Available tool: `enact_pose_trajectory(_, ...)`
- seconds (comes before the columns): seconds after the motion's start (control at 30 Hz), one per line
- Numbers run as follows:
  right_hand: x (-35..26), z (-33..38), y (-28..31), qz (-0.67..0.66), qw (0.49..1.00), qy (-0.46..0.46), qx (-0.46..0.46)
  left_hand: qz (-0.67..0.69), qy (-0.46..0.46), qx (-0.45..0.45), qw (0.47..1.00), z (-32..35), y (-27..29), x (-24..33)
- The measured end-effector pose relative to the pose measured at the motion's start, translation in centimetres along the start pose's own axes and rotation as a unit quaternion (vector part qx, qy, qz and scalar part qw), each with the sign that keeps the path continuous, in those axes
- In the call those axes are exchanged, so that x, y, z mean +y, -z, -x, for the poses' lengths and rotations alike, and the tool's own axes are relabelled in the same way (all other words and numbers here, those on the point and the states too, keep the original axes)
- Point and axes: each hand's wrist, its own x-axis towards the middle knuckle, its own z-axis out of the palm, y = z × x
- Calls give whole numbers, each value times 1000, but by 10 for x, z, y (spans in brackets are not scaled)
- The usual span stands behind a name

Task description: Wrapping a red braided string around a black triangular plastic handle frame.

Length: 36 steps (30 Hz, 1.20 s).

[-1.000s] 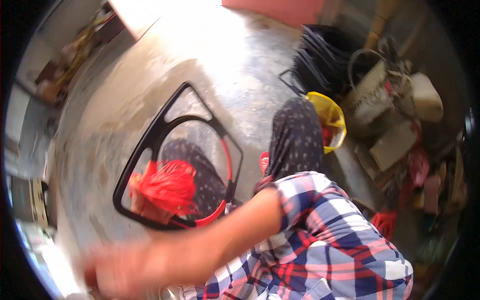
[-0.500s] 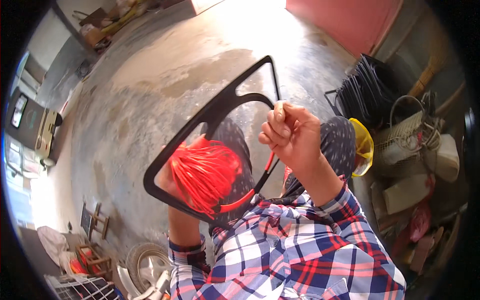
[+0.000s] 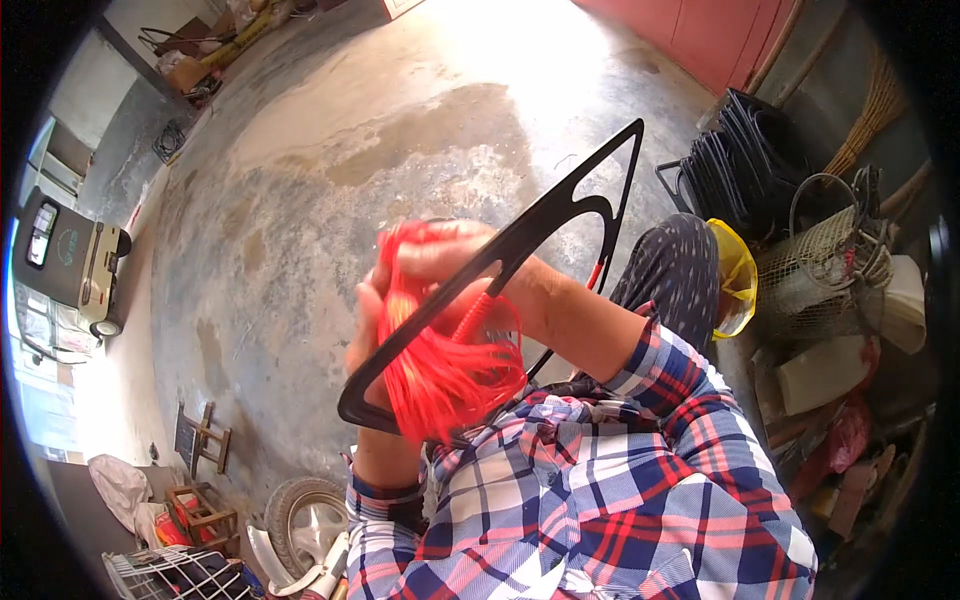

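Seemingly light and slippery, the red strands (image 3: pixel 440 388) are enclosed by left grip (image 3: pixel 367 325) and right grip (image 3: pixel 448 258), best held where gathered

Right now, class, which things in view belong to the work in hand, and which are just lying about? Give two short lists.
In the work:
- red strands
- black frame, partly red

Lying about, by the look of it:
- broom
- wheel
- white wire basket
- pink plastic bag
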Motion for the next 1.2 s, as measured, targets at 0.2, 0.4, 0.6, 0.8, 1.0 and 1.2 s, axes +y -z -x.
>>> enact_pose_trajectory(0.2,-24,-15,31,-144,971,187,14,87,170,-86,978,12,-10,3)
enact_pose_trajectory(0.4,-12,3,64,-188,955,173,149,35,142,-134,980,5,0,9)
enact_pose_trajectory(0.6,6,56,60,-224,962,143,-62,-10,98,-148,984,2,30,21)
enact_pose_trajectory(0.8,1,70,22,-42,982,173,-68,6,84,-110,990,0,50,28)
enact_pose_trajectory(1.0,7,76,3,112,981,156,17,-25,77,-103,991,-2,60,31)
enact_pose_trajectory(1.2,-2,72,43,-114,981,155,14,-3,95,-86,992,-1,62,32)
